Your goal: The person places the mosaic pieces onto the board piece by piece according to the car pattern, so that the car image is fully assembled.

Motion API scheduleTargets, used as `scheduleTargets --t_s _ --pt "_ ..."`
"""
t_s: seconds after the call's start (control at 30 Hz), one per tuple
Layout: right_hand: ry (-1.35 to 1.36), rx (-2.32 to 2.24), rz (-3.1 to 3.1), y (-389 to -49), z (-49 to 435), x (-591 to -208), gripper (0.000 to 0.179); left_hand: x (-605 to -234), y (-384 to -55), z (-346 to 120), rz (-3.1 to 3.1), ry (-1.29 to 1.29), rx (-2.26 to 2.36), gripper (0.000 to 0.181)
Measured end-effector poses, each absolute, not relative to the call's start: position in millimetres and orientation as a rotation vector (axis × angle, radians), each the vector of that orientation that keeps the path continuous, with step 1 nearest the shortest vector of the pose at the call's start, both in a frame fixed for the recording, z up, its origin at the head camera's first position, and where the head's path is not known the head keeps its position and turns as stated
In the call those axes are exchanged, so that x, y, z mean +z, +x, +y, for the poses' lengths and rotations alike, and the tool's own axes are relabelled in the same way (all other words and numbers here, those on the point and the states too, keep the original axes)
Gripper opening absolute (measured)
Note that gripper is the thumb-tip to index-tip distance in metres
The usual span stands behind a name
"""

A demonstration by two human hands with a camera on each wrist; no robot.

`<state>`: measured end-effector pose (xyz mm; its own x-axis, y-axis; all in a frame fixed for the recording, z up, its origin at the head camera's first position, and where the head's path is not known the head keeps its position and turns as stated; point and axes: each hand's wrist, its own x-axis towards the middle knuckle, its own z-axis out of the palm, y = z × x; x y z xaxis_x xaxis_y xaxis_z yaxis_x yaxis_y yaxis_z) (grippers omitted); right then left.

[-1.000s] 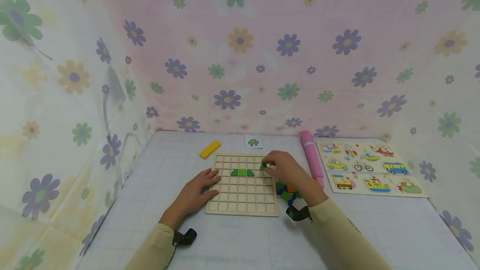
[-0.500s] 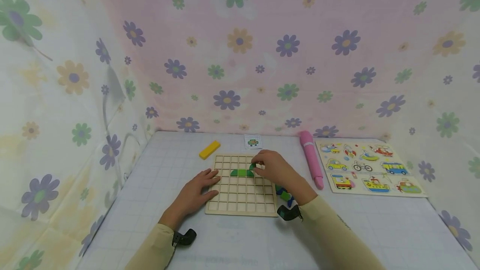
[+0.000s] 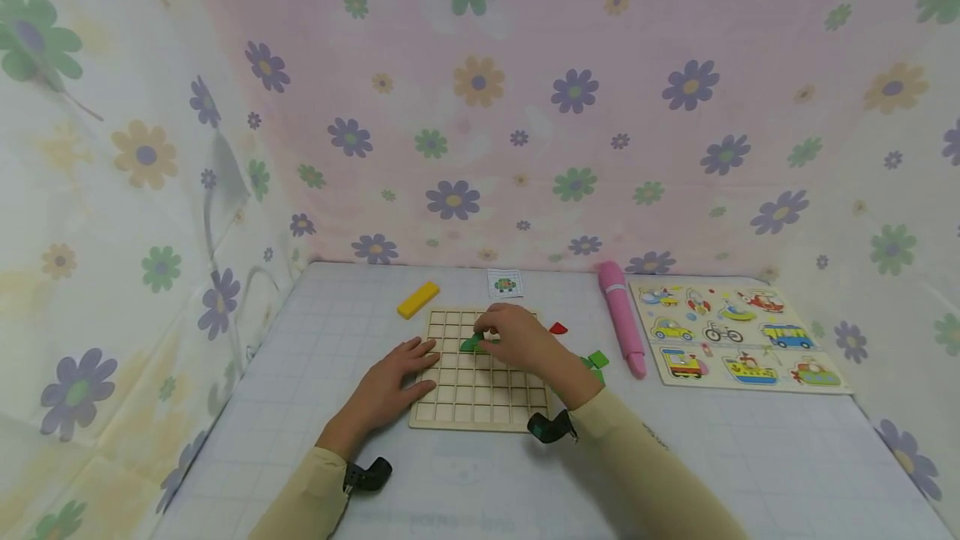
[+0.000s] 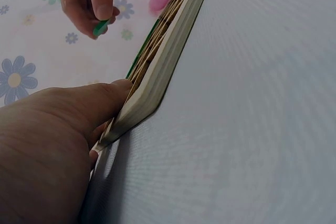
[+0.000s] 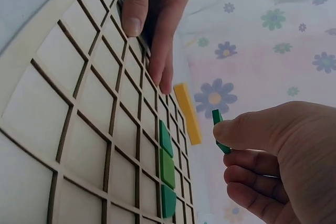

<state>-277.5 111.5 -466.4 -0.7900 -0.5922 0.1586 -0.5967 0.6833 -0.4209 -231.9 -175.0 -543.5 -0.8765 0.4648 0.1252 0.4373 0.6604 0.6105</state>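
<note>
My right hand (image 3: 517, 342) is over the upper middle of a square wooden grid board (image 3: 472, 398). Between thumb and index finger it pinches a small green block (image 5: 217, 116), held above the board in the right wrist view. A row of green blocks (image 5: 167, 167) lies in the grid cells, its two ends darker than the middle one. At the board's left edge rests my left hand (image 3: 388, 382), fingers extended, its thumb (image 4: 113, 95) touching the rim. Part of the row is hidden behind my right hand in the head view.
A yellow bar (image 3: 418, 300) and a small picture card (image 3: 506, 283) lie behind the board. To the right are a red piece (image 3: 558, 328), loose green pieces (image 3: 597, 359), a pink stick-shaped object (image 3: 621, 315) and a vehicle puzzle board (image 3: 738, 336).
My right hand has moved left across the board, carrying the green block. The red piece to the board's right has come into view. My left hand stays in place.
</note>
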Motion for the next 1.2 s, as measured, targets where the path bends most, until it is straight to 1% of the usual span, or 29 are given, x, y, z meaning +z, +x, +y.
scheduleTargets --t_s 0.13,0.4,0.6,0.97,1.2 --pt "1.048 0.717 -2.873 -279 104 -471 0.012 -542 -231 -175 2.826 0.774 1.024 0.054" --pt "1.056 0.766 -2.899 -281 91 -479 0.017 -541 -230 -176 2.817 0.775 1.069 0.054" --pt "1.055 0.720 -2.919 -283 83 -484 0.019 -543 -231 -176 2.815 0.757 1.071 0.054" --pt "1.047 0.711 -2.982 -280 69 -486 0.016 -542 -230 -176 2.812 0.760 1.079 0.054" --pt "1.047 0.626 -2.957 -278 64 -492 0.011 -545 -231 -176 2.824 0.810 1.093 0.053"
